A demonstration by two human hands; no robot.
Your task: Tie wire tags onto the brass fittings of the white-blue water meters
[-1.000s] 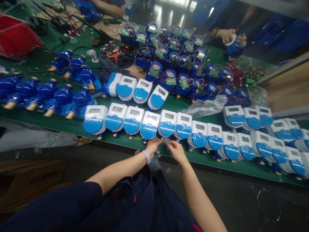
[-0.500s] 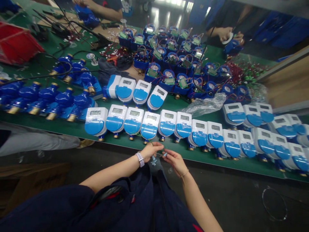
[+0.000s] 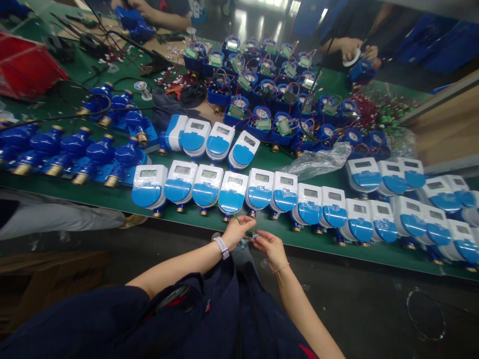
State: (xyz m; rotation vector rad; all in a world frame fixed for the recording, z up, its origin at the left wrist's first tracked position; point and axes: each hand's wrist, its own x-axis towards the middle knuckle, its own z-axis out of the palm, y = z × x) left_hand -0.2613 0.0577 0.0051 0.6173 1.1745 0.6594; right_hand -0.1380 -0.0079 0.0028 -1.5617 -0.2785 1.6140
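Just off the front edge of the bench, my left hand [image 3: 239,231] has its fingers closed on a thin yellow-green wire [image 3: 235,218]. The wire's end rises toward the nearest water meter [image 3: 232,193], which has a white and blue case. Close beside it, my right hand [image 3: 270,248] pinches a small light-blue plastic piece [image 3: 255,235] between thumb and fingertips. More small pale-blue pieces [image 3: 244,243] show under my left hand, partly hidden by it. Brass ends of several meters point toward my hands.
Closed meters line the green bench [image 3: 187,217]. Blue meter bodies [image 3: 92,155] lie left, open meters with wired circuit boards [image 3: 263,123] behind. Clear plastic film [image 3: 318,162] and a red bin [image 3: 28,67] are also there. Co-workers' hands [image 3: 352,52] work across the bench.
My left hand has shifted slightly right and up, its wrist turning a little. My right hand stays close to it, still pinching the light-blue piece. The wire now shows less clearly.
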